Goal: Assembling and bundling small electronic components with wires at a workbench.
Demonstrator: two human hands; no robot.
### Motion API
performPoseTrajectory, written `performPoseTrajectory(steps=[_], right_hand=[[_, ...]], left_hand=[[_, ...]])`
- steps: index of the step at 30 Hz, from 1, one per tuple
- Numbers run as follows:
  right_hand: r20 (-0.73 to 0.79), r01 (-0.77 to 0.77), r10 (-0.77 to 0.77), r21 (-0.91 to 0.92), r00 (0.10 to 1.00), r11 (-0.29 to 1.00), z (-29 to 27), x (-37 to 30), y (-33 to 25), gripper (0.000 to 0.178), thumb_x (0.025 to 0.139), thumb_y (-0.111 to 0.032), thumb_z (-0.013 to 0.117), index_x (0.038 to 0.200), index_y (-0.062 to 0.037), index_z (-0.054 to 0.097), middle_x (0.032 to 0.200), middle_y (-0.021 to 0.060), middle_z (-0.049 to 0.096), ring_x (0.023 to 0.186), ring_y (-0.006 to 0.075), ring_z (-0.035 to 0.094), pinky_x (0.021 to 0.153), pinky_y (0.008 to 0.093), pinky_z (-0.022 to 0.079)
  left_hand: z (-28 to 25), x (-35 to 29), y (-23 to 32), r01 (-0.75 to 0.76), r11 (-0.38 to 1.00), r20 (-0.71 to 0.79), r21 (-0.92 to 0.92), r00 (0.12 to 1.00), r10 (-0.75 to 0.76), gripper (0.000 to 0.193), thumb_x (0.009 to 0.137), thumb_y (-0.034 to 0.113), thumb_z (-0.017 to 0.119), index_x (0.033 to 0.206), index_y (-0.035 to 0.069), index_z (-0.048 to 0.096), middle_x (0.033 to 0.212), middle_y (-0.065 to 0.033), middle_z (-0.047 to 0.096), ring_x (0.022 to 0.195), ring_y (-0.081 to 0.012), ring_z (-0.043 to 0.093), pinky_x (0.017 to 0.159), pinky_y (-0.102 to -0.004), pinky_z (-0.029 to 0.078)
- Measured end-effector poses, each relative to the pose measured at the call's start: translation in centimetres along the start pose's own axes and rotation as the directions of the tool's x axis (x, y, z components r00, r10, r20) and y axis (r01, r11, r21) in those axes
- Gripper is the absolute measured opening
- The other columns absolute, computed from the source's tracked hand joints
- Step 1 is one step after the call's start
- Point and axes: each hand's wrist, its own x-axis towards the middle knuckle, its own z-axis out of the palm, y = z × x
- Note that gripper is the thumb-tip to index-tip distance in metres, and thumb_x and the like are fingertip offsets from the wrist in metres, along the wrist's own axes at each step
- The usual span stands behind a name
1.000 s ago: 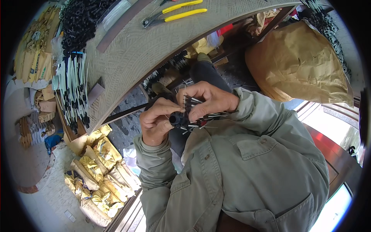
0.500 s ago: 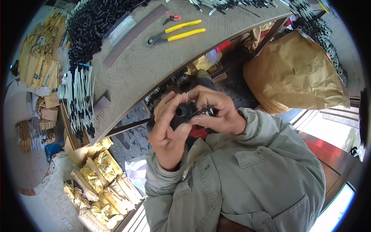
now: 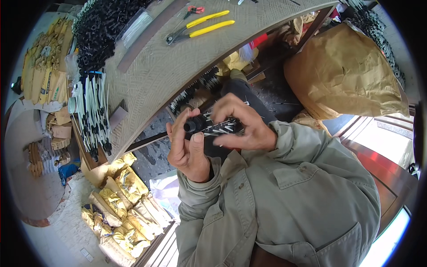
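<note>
A bundle of thin black and white strips point(image 3: 222, 128) lies crosswise in front of my chest, with a round, hollow black end point(image 3: 192, 126) at its left. My left hand point(image 3: 192, 155) grips this black end between thumb and fingers. Over the strips curves my right hand point(image 3: 249, 124), its thumb and fingers spread apart around the bundle and slightly blurred. Whether the right palm touches the bundle's far end cannot be seen.
On the bench point(image 3: 164, 75) lie yellow-handled pliers point(image 3: 200, 27), a red-handled tool point(image 3: 195, 10), a heap of black parts point(image 3: 100, 35) and loose white strips point(image 3: 91, 109). A large brown paper sack point(image 3: 344, 73) stands right; wrapped packages point(image 3: 126, 200) fill a box lower left.
Both hands have shifted slightly, the left one leftward with the black end. My right thumb and fingers have spread from a pinch, showing more of the strips.
</note>
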Motion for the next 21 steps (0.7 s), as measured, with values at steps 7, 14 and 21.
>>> performPoseTrajectory(steps=[7, 14, 21], right_hand=[[0.010, -0.009, 0.009, -0.054, 1.000, 0.999, -0.1, 0.8, 0.7, 0.017, 0.072, 0.003, 0.065, 0.085, 0.0032, 0.055, 0.079, 0.0119, 0.055, 0.069, 0.0225, 0.054, 0.061, 0.0291, 0.041], [0.249, -0.131, 0.118, 0.034, 0.961, 0.991, -2.2, 2.6, 1.0, 0.013, 0.082, -0.007, 0.060, 0.086, 0.0032, 0.054, 0.078, 0.0113, 0.055, 0.069, 0.0200, 0.053, 0.060, 0.0305, 0.040], [0.383, -0.483, 0.334, 0.411, 0.861, 0.773, -1.8, 3.1, 1.8, 0.014, 0.081, -0.011, 0.064, 0.086, -0.0020, 0.054, 0.079, -0.0011, 0.053, 0.074, 0.0046, 0.047, 0.065, 0.0219, 0.038]], left_hand=[[0.0, 0.3, 0.0, -0.016, 1.000, -0.040, 0.018, 0.999, 0.017, 0.035, 0.083, 0.013, 0.058, 0.111, -0.007, 0.054, 0.097, -0.0135, 0.064, 0.094, -0.0178, 0.058, 0.107, -0.0444, 0.005], [0.2, 0.7, 0.1, -0.080, 0.991, 0.009, 0.103, 0.997, 0.080, 0.033, 0.084, 0.014, 0.056, 0.109, -0.007, 0.053, 0.096, -0.0144, 0.064, 0.095, -0.0197, 0.058, 0.107, -0.0462, 0.008], [0.1, 0.9, 0.3, -0.088, 0.989, 0.056, 0.120, 0.995, 0.082, 0.034, 0.085, 0.011, 0.054, 0.112, -0.008, 0.052, 0.096, -0.0140, 0.064, 0.098, -0.0203, 0.057, 0.107, -0.0474, 0.012]])
